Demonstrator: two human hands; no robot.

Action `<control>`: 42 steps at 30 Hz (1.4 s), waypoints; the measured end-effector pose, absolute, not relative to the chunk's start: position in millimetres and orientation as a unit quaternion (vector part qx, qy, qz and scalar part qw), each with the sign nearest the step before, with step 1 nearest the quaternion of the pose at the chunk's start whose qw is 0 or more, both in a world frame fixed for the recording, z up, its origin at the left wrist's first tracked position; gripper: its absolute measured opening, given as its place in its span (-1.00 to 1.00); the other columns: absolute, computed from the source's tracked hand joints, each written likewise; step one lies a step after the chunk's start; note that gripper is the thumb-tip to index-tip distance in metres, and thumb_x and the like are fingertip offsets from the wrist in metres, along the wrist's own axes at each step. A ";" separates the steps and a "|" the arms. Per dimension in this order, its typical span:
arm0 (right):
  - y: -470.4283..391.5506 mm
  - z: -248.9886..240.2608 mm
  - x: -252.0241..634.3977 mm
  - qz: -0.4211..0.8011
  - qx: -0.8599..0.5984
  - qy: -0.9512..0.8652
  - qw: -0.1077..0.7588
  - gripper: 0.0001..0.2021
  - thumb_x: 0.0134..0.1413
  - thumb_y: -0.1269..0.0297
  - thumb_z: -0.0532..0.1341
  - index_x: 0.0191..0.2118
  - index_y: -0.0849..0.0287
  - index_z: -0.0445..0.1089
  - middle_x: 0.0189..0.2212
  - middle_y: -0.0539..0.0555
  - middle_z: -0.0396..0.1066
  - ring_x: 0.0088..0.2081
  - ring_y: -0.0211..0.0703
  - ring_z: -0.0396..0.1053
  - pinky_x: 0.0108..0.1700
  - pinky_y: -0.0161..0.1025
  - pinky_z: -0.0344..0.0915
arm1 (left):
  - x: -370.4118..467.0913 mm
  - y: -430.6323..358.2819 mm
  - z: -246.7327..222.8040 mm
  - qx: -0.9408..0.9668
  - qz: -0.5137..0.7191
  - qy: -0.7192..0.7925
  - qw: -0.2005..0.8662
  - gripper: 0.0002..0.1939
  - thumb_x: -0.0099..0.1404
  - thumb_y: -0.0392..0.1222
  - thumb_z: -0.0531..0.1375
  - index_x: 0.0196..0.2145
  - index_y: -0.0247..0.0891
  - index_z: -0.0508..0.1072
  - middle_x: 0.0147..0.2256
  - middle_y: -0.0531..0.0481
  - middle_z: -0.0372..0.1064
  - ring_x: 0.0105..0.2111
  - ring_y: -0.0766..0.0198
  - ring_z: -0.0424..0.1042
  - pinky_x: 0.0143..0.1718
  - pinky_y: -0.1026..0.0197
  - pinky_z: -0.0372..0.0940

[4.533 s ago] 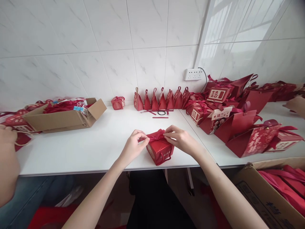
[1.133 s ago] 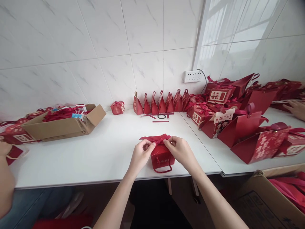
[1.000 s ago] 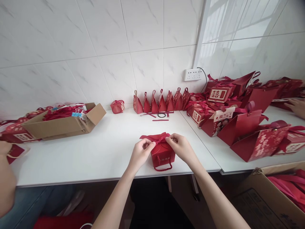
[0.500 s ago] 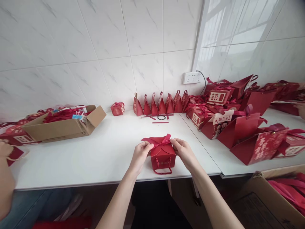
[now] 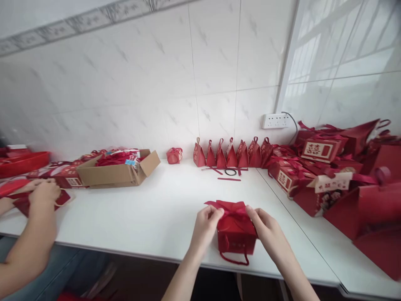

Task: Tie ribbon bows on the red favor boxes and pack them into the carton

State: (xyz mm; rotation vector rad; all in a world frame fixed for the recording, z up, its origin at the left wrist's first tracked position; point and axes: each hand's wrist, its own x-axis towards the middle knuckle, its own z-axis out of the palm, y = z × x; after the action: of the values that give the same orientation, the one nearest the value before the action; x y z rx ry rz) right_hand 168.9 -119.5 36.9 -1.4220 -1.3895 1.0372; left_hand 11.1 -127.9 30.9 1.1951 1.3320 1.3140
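Note:
A small red gift box (image 5: 236,238) stands on the white table close to its front edge, with a twisted red cord handle (image 5: 234,261) hanging down its near side. Across its top lies a red ribbon (image 5: 234,211) tied in a bow. My left hand (image 5: 207,223) pinches the ribbon at the bow's left side. At the right side, my right hand (image 5: 264,223) is closed on the other part of the bow, its fingertips partly hidden behind the thumb and box.
Behind stand several red triangular boxes (image 5: 231,156) in a row, with ribbon strips and a black ring (image 5: 230,172) before them. Red gift boxes (image 5: 319,150) pile up at right. A cardboard box (image 5: 109,175) of ribbons sits left, near a co-worker's hands (image 5: 44,192) holding something red.
The view has swung left and tilted up, so everything sits lower and farther right. Both hands stay at the bow. More of the co-worker's arms shows at left.

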 end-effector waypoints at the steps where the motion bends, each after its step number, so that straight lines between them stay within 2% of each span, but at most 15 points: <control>1: -118.2 35.2 168.5 0.404 -0.576 -0.569 0.425 -0.51 -0.07 -0.21 0.06 -0.61 0.14 0.04 -0.65 -0.08 0.00 -0.56 -0.28 0.01 -0.50 -0.31 -0.02 | 11.1 -127.5 30.7 0.494 0.524 0.543 0.434 -0.61 0.12 0.06 0.13 -0.62 -0.24 0.08 -0.60 0.11 -0.04 -0.53 0.35 -0.01 -0.47 0.24 -0.05; 5: -108.6 26.3 167.3 0.410 -0.553 -0.582 0.433 -0.57 -0.08 -0.16 0.08 -0.57 0.15 0.17 -0.63 -0.05 0.13 -0.53 -0.24 0.09 -0.47 -0.29 0.03 | 9.3 -122.3 25.8 0.503 0.519 0.559 0.406 -0.61 0.09 0.08 0.15 -0.62 -0.22 0.11 -0.59 0.09 0.00 -0.52 0.32 0.01 -0.45 0.21 -0.03; 9: -103.8 26.1 174.7 0.518 -0.498 -0.550 0.426 -0.55 -0.19 -0.19 0.17 -0.53 0.18 0.24 -0.59 0.01 0.24 -0.51 -0.21 0.18 -0.45 -0.26 0.12 | 6.7 -120.8 25.7 0.464 0.533 0.532 0.467 -0.63 0.03 0.06 0.20 -0.61 -0.24 0.15 -0.59 0.10 0.06 -0.54 0.35 0.06 -0.48 0.26 0.00; 12: -103.7 31.6 182.9 0.566 -0.474 -0.525 0.423 -0.54 -0.21 -0.17 0.23 -0.50 0.21 0.28 -0.54 0.04 0.28 -0.47 -0.21 0.22 -0.38 -0.24 0.17 | 3.8 -121.9 33.3 0.452 0.516 0.507 0.522 -0.65 -0.02 0.01 0.25 -0.61 -0.27 0.20 -0.57 0.10 0.13 -0.51 0.38 0.13 -0.43 0.30 0.09; 18: -101.9 35.2 191.2 0.644 -0.415 -0.503 0.399 -0.58 -0.13 -0.12 0.25 -0.50 0.22 0.30 -0.59 -0.05 0.17 -0.50 -0.32 0.13 -0.31 -0.25 0.16 | -2.5 -123.9 43.2 0.444 0.483 0.472 0.589 -0.66 0.05 -0.07 0.24 -0.62 -0.28 0.17 -0.56 0.12 0.11 -0.51 0.43 0.14 -0.42 0.36 0.14; 22: -97.8 31.2 192.9 0.687 -0.389 -0.465 0.401 -0.56 -0.19 -0.09 0.30 -0.60 0.21 0.23 -0.66 -0.11 0.05 -0.56 -0.37 0.03 -0.35 -0.28 0.11 | -3.2 -125.1 40.2 0.442 0.490 0.446 0.605 -0.67 0.06 -0.13 0.24 -0.63 -0.28 0.14 -0.58 0.14 0.09 -0.53 0.45 0.11 -0.44 0.37 0.12; 28: -93.8 27.5 194.2 0.717 -0.377 -0.438 0.391 -0.53 -0.24 -0.09 0.33 -0.64 0.21 0.17 -0.67 -0.12 0.04 -0.56 -0.37 0.02 -0.39 -0.31 0.08 | -5.3 -124.4 32.9 0.438 0.489 0.432 0.618 -0.69 0.07 -0.15 0.24 -0.64 -0.29 0.18 -0.59 0.13 0.11 -0.54 0.45 0.12 -0.44 0.35 0.10; 34: -95.8 24.3 192.6 0.747 -0.362 -0.394 0.394 -0.54 -0.28 -0.02 0.36 -0.61 0.18 0.11 -0.68 -0.16 -0.05 -0.59 -0.40 -0.06 -0.47 -0.35 0.03 | -6.9 -121.3 24.0 0.447 0.491 0.414 0.622 -0.70 0.07 -0.13 0.22 -0.63 -0.28 0.18 -0.58 0.13 0.10 -0.54 0.43 0.10 -0.45 0.34 0.06; 39: -95.5 23.7 192.8 0.722 -0.392 -0.410 0.397 -0.57 -0.16 -0.05 0.30 -0.57 0.20 0.16 -0.66 -0.13 0.00 -0.59 -0.40 -0.02 -0.50 -0.36 0.05 | -10.1 -118.2 28.9 0.468 0.474 0.438 0.604 -0.65 0.03 -0.11 0.21 -0.64 -0.26 0.08 -0.58 0.14 0.01 -0.55 0.42 0.05 -0.47 0.32 0.05; 42: -91.8 25.0 196.1 0.699 -0.419 -0.412 0.408 -0.60 -0.13 -0.06 0.28 -0.49 0.21 0.23 -0.59 -0.10 0.10 -0.58 -0.40 0.03 -0.50 -0.35 0.09 | -10.8 -117.5 41.6 0.521 0.477 0.493 0.508 -0.66 0.06 -0.05 0.18 -0.62 -0.24 0.09 -0.58 0.14 -0.01 -0.53 0.39 0.05 -0.43 0.29 0.05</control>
State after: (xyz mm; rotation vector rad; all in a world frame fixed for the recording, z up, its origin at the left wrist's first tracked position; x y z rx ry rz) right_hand 196.1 -91.8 25.0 -1.0565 -1.0382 1.7606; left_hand -10.8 -117.5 41.6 1.2563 1.1868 1.1483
